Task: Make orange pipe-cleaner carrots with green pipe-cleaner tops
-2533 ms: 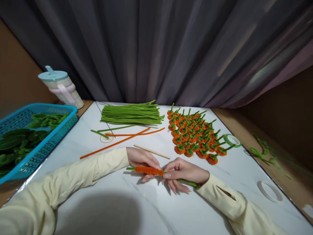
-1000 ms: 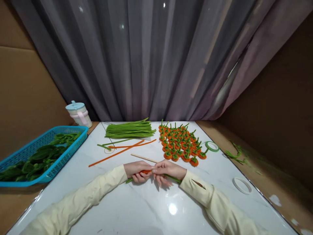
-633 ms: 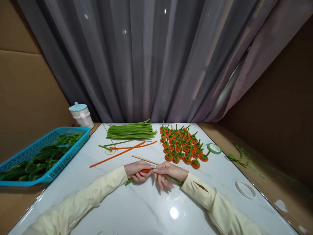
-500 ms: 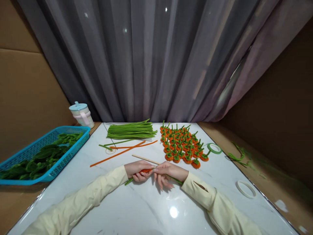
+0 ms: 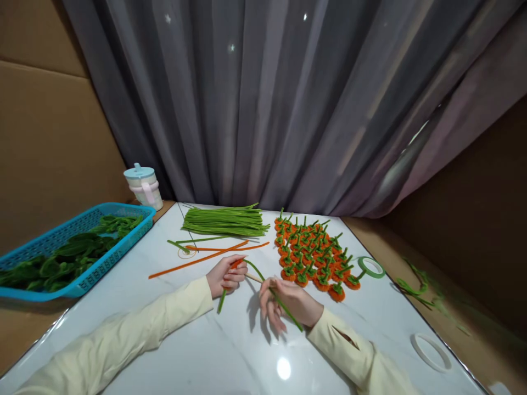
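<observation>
My left hand (image 5: 227,276) is closed around a small orange fuzzy piece (image 5: 236,264) with a green pipe cleaner. One green end (image 5: 221,302) sticks out below that hand; another green length (image 5: 284,309) arcs over to my right hand (image 5: 291,302) and hangs past its fingers. Between the hands shows a thin wooden stick (image 5: 252,277), its right end held at the thumb and index finger of my right hand. The other right fingers are loosely curled and apart. How the orange piece is shaped inside the left hand is hidden.
Beyond the hands lie a green pipe cleaner bundle (image 5: 224,220), loose orange pipe cleaners (image 5: 197,260) and rows of orange pieces with green stems (image 5: 315,258). Green tape (image 5: 371,267) and a white ring (image 5: 430,352) lie right. A blue basket (image 5: 82,288) of leaves and a cup (image 5: 143,186) stand left.
My hands have drawn apart, the left one rising slightly and the right one lowering. The green pipe cleaner now arcs visibly between them. The camera view has tilted a little.
</observation>
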`<state>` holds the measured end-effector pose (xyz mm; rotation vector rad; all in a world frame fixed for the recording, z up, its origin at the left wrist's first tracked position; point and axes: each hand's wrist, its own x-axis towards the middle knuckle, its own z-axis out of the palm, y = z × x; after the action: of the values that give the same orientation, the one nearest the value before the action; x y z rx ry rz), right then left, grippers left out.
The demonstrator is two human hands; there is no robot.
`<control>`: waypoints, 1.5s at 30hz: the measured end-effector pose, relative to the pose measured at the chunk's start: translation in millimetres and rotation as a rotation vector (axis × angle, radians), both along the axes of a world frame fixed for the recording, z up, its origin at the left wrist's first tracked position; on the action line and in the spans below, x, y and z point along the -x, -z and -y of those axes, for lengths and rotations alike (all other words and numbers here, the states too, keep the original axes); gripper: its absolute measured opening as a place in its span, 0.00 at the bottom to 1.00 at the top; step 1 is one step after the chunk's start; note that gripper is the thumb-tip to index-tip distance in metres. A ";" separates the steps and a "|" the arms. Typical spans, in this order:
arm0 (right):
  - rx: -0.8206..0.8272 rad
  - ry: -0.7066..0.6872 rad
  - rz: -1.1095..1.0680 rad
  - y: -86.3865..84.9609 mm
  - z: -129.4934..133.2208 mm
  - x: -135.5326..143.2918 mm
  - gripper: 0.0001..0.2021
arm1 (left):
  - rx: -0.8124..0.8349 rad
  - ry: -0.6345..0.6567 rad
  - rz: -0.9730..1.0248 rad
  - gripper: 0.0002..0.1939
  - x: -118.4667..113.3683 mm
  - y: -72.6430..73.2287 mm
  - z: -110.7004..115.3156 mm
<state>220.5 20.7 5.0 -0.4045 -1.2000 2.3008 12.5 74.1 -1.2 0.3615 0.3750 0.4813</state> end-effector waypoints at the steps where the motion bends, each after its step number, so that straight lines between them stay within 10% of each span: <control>1: 0.007 -0.084 0.001 0.0 2.0 0.3 0.22 | 0.011 -0.020 0.013 0.18 -0.1 0.1 0.2; 7: -0.077 -0.310 0.038 0.0 14.1 6.9 0.26 | 0.070 -0.025 0.011 0.19 -3.6 -1.3 2.7; 14: -0.292 0.070 0.316 3.4 16.6 26.6 0.19 | 0.087 -0.073 0.042 0.23 -24.7 -2.7 -6.0; 20: -0.937 0.466 0.694 2.2 1.5 27.2 0.13 | 0.061 -0.208 0.132 0.24 -35.4 -1.5 -20.7; 26: -1.438 0.454 0.943 13.3 -2.3 18.3 0.13 | 0.083 -0.284 0.176 0.23 -24.0 -3.5 -22.9; 33: -1.355 0.711 1.062 17.5 6.6 27.0 0.15 | 0.110 -0.232 0.194 0.22 -33.0 -2.5 -12.6; 45: -1.630 0.675 1.052 15.9 9.1 32.1 0.16 | 0.146 -0.237 0.204 0.21 -36.8 -2.7 -9.6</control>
<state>188.4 11.6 -10.9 -1.0729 -2.3455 0.0040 49.3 83.6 1.5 0.1244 0.2532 0.7124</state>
